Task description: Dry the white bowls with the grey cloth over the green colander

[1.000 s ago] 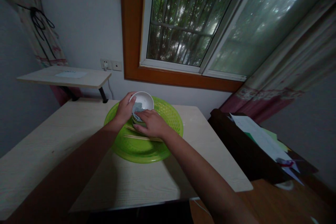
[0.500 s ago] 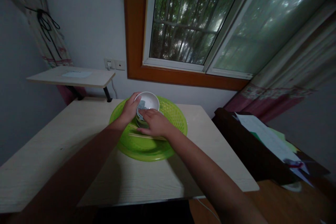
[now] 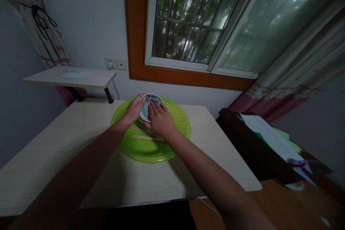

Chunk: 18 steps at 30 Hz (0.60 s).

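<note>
A white bowl (image 3: 141,114) is tilted above a green plastic basket lid or tray (image 3: 151,155). My left hand (image 3: 134,108) grips the bowl's left rim, thumb on the inside edge. Inside the bowl lies a grey-blue cloth (image 3: 146,106) that covers most of the inner surface. My right hand (image 3: 161,118) presses the cloth against the inside with its fingers, while its thumb is low at the bowl's near side. Light wooden chopsticks (image 3: 147,137) rest on the green tray below the bowl. The bowl's underside is mostly hidden by my right hand.
The tray stands on a pale wooden table (image 3: 215,151). A small raised shelf (image 3: 91,79) with a paper is at the back left, below a wall socket (image 3: 110,63). Papers (image 3: 265,138) lie on a dark piece of furniture to the right. A window is behind.
My right hand has moved from the bowl's near side up into its inside, taking the cloth along and spreading it there. My left hand keeps its hold on the rim.
</note>
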{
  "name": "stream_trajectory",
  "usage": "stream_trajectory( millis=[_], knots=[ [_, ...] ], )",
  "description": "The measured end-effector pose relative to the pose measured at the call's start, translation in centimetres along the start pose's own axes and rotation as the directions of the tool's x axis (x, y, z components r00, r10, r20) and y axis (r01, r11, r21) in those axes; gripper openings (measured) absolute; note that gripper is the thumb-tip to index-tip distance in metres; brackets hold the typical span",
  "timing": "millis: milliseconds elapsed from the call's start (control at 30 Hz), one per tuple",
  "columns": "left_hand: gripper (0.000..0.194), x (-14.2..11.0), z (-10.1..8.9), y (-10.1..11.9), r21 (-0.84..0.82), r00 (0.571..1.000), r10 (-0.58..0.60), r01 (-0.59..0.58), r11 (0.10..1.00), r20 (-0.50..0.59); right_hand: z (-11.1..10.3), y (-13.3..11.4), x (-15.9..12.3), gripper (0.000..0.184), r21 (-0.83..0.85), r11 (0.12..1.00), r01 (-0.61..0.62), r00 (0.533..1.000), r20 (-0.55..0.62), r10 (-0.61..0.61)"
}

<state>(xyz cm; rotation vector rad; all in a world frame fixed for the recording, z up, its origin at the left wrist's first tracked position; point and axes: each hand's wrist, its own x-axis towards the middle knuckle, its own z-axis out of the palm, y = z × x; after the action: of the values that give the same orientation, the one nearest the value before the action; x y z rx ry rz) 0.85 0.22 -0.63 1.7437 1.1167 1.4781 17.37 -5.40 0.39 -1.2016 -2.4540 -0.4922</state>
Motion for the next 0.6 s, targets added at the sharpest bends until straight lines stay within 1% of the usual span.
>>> stream_trajectory(
  millis=[67,167,267,400,433,467,533,600],
  knots=[
    [0.039,0.0,-0.1,0.0,0.01,0.999,-0.021,0.022,1.0,-0.027,-0.5,-0.2,0.1,0.069,-0.03,0.999,-0.018,1.0,0.017,0.019],
    [0.038,-0.1,-0.4,0.2,0.057,0.997,-0.037,0.041,0.998,-0.07,-1.2,-0.4,0.3,0.043,-0.034,0.999,0.01,0.996,0.085,-0.007],
    [0.037,-0.1,-0.6,0.3,0.103,0.995,-0.047,0.056,0.993,-0.092,-1.4,-0.3,0.4,0.035,-0.006,0.997,0.077,0.989,0.126,-0.076],
    [0.038,-0.1,-0.6,0.2,0.102,0.994,-0.057,0.066,0.993,-0.093,-1.0,0.4,0.2,0.023,0.079,0.981,0.178,0.974,0.13,-0.187],
    [0.038,-0.1,-0.6,0.2,0.09,0.995,-0.054,0.062,0.994,-0.086,-0.8,0.5,0.1,0.025,0.11,0.975,0.192,0.971,0.121,-0.205],
    [0.038,-0.1,-0.5,0.2,0.077,0.995,-0.052,0.059,0.995,-0.08,-0.7,0.6,-0.1,0.031,0.14,0.969,0.203,0.97,0.103,-0.218],
    [0.036,-0.2,-0.4,0.2,0.054,0.996,-0.054,0.057,0.997,-0.064,-0.3,0.6,-0.3,0.046,0.18,0.958,0.223,0.971,0.052,-0.235],
    [0.034,-0.2,-0.3,0.2,0.043,0.997,-0.058,0.06,0.997,-0.049,0.0,0.5,-0.4,0.058,0.184,0.955,0.231,0.971,0.018,-0.238]
  ],
)
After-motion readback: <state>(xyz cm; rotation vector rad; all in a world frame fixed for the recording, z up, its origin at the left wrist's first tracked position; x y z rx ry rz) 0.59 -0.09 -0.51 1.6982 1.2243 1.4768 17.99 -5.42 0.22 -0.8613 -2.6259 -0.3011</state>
